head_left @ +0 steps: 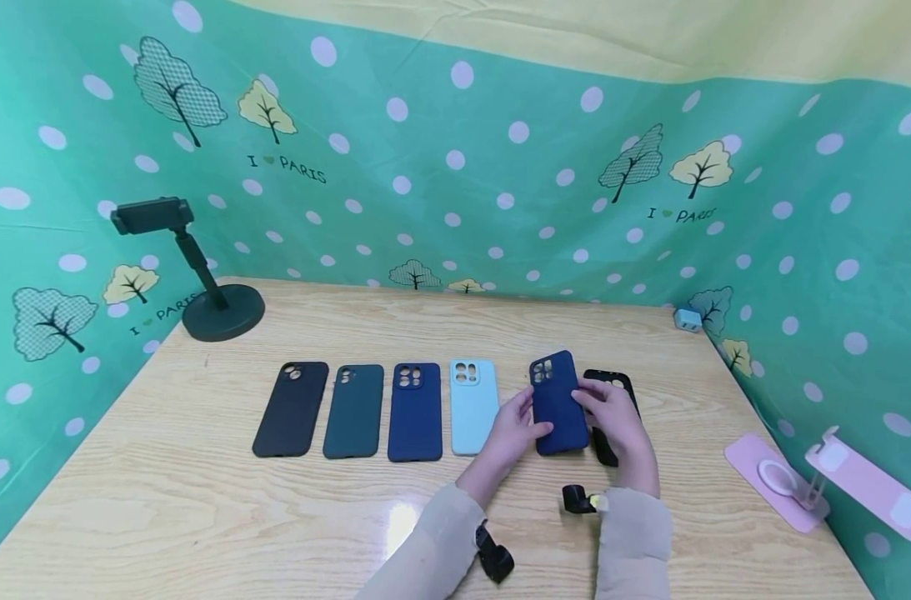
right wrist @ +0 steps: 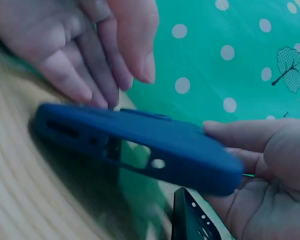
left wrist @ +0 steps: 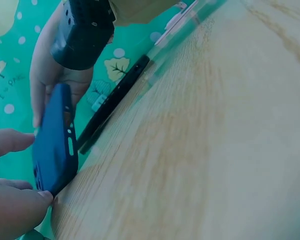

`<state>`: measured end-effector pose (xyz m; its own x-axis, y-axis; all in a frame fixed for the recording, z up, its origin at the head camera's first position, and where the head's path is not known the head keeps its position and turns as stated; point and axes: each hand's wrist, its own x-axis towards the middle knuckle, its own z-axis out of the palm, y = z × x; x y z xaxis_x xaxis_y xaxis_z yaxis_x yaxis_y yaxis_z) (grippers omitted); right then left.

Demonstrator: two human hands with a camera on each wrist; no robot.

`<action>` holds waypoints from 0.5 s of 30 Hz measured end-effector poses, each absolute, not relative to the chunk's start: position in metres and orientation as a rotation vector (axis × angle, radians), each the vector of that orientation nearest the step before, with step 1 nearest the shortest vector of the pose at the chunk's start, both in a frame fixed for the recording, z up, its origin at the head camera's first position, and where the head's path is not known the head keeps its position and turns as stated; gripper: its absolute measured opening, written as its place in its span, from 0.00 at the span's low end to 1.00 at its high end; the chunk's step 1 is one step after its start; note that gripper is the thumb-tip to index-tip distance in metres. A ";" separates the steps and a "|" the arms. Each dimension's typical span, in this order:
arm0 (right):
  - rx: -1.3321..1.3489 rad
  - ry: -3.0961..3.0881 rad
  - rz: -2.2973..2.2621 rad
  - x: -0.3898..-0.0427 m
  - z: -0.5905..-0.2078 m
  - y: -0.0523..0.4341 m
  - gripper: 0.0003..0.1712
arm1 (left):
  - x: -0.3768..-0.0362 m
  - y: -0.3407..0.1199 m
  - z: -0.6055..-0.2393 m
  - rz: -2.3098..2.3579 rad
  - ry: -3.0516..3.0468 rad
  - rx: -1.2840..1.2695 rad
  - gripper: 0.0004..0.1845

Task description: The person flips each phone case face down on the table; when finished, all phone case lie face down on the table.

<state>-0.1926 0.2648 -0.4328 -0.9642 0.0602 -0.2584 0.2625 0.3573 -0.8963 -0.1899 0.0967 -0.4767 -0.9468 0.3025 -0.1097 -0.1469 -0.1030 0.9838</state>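
Observation:
A navy blue phone case (head_left: 558, 404) with a camera cutout is tilted above the table in front of me. My right hand (head_left: 611, 417) pinches it by its right side, thumb on the back and fingers beneath, as the right wrist view shows. At its left edge is my left hand (head_left: 513, 427); a fingertip (left wrist: 44, 196) touches the case's edge while the thumb stays off the surface. A black phone case (head_left: 603, 442) lies just right of the blue one, partly hidden by my right hand. To the left lies a light blue phone case (head_left: 473, 408).
Further left in the row are another navy case (head_left: 415, 412), a teal case (head_left: 353, 412) and a black case (head_left: 290, 410). A black phone stand (head_left: 222, 312) occupies the back left. At right are a pink folding stand (head_left: 781, 483) and a small blue charger (head_left: 688, 320).

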 end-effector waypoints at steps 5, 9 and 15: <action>0.302 2.561 -1.488 -0.191 -0.435 0.265 0.26 | -0.189 0.097 -0.477 2.090 1.918 0.176 0.40; 0.292 2.639 -1.395 -0.191 -0.438 0.264 0.25 | -0.187 0.096 -0.475 2.054 1.978 0.205 0.41; 0.263 2.742 -1.235 -0.195 -0.441 0.261 0.24 | -0.186 0.096 -0.473 1.972 2.069 0.209 0.42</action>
